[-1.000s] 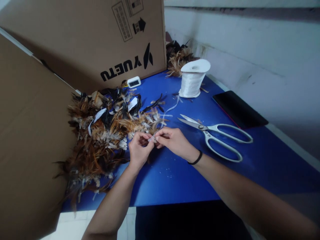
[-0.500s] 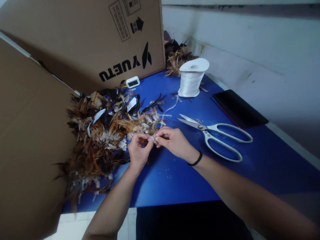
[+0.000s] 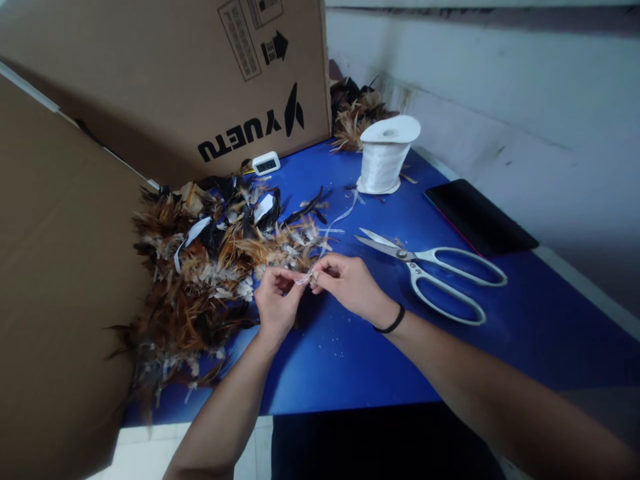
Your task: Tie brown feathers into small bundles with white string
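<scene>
Thin white ribbon runs from a white spool down to my two hands, which meet over the blue table. My left hand pinches the ribbon between thumb and forefinger. Close against it, my right hand also pinches the ribbon at its fingertips; a small pale bit shows there, too small to name. Just beyond and to the left lies a strip of brown and white feathers. A pair of scissors with white handles rests part-opened to the right of my right hand.
Cardboard boxes wall off the back and left. A heap of feathers covers the table's left side. A small white digital display stands by the box, and a dark phone or tablet lies along the right edge.
Both hands stay in nearly the same place. The ribbon between the fingertips has shifted slightly and looks more bunched.
</scene>
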Demonstrator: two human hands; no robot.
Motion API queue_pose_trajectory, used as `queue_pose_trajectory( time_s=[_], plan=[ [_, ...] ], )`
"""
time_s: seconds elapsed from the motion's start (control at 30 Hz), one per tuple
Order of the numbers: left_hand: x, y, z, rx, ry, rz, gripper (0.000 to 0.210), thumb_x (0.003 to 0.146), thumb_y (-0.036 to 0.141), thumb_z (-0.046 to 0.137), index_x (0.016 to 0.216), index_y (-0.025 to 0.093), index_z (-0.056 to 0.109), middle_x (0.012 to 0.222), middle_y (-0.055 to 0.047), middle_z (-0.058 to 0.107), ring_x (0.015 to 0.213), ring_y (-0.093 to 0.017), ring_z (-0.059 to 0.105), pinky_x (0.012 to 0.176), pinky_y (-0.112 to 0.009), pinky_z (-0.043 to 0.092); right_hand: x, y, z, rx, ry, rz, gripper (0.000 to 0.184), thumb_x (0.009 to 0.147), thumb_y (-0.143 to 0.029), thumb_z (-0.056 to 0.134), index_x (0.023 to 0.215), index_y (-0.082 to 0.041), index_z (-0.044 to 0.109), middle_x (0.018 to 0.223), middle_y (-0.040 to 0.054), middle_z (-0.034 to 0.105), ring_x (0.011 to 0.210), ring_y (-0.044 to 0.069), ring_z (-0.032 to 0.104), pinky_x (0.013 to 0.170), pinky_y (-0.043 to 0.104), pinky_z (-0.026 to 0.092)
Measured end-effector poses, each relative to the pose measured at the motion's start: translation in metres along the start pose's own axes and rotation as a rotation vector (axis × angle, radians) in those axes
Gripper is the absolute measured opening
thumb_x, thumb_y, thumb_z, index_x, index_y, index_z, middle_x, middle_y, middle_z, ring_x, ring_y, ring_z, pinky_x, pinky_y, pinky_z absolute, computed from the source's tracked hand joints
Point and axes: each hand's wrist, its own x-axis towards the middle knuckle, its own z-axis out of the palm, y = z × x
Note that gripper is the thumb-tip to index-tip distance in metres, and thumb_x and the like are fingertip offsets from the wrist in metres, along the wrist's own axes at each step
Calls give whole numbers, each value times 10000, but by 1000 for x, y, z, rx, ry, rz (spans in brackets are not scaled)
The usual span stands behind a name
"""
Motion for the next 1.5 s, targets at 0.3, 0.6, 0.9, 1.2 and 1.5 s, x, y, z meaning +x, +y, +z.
queue_pose_trajectory(
  time_s=[0.3,0.6,0.9,1.2,1.5],
  plan=[
    [1,2,-2,-85,-17,-68,275,660,178,749,781,176,502,700,6,678,655,-126,668,654,-244,536,2,-3,0,111,1,80,48,694,-175,556,655,-152,572,588,-18,618,551,130,650,570,258,537],
    [2,4,-2,-176,-58,-20,211,711,132,700,769,187,504,711,0,673,825,-171,674,748,-302,522,2,-5,1,212,0,144,43,685,-171,557,647,-154,547,591,-21,604,545,113,628,576,262,544],
    [4,1,-3,-283,10,-33,282,650,129,748,756,188,493,670,25,626,768,-174,672,738,-315,517,-1,-7,-1,142,14,34,33,683,-160,525,659,-166,546,593,-21,590,544,102,576,546,243,495],
    [8,4,-4,-444,49,-198,368,603,153,791,772,193,467,665,56,590,714,-127,660,734,-267,507,-4,-12,-5,-154,56,-297,74,748,-132,509,726,-174,566,769,13,585,690,122,550,642,263,459],
    [8,1,-7,-412,-36,-301,377,606,173,790,807,192,472,700,35,617,657,-86,607,667,-214,483,-9,-14,-8,-694,-50,-731,155,853,-191,541,987,-184,619,939,67,633,902,197,559,820,373,413]
  ],
)
